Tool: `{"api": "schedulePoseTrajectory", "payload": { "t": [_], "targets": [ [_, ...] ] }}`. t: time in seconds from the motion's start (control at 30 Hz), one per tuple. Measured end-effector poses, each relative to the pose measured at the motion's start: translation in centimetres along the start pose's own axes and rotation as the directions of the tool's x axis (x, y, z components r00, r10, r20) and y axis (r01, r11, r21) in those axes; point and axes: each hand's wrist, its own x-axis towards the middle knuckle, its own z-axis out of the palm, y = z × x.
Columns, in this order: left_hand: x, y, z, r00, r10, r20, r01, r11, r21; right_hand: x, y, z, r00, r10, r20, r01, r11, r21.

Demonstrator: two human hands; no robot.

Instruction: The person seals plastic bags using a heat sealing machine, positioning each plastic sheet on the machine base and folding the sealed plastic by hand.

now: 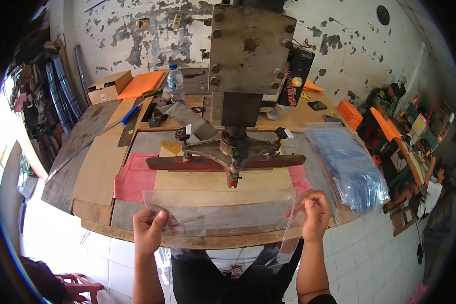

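Note:
A clear plastic sheet (238, 215) is stretched between my two hands at the front edge of the table. My left hand (151, 225) pinches its left side, thumb on top. At the right side, the fingers of my right hand (313, 213) are closed on the sheet's edge. Just beyond the sheet stands a press machine (233, 144) with a long horizontal bar (197, 162). Under the bar lies a pale yellowish sheet (223, 181) over pink material (135, 177). To the right of my right hand is a pile of clear plastic sheets (347, 164).
On the table's left are a cardboard piece (97, 169), a long metal strip (86, 147) and a blue-handled tool (131, 114). Farther back stand a water bottle (175, 83), a cardboard box (109, 87) and orange sheets (142, 85). Two people (390, 99) are at the right.

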Motion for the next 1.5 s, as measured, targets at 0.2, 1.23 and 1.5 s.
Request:
{"api": "schedulePoseTrajectory", "payload": {
  "t": [0.2, 1.23, 1.5],
  "targets": [
    [0.1, -0.3, -1.4, 0.992, 0.020, -0.125, -0.017, 1.000, 0.022, 0.6, -2.6, 1.4, 0.990, -0.066, 0.123, 0.066, 0.998, 0.007],
    [-0.1, -3.5, -1.1, 0.970, -0.244, -0.003, 0.244, 0.969, 0.029, -1.9, 6.6, -1.7, 0.979, 0.197, 0.045, -0.168, 0.915, -0.367],
    [-0.4, -3.6, -0.8, 0.968, -0.247, -0.039, 0.249, 0.966, 0.066, -2.1, 7.0, -1.8, 0.973, 0.228, 0.029, -0.198, 0.898, -0.393]
  ]
}}
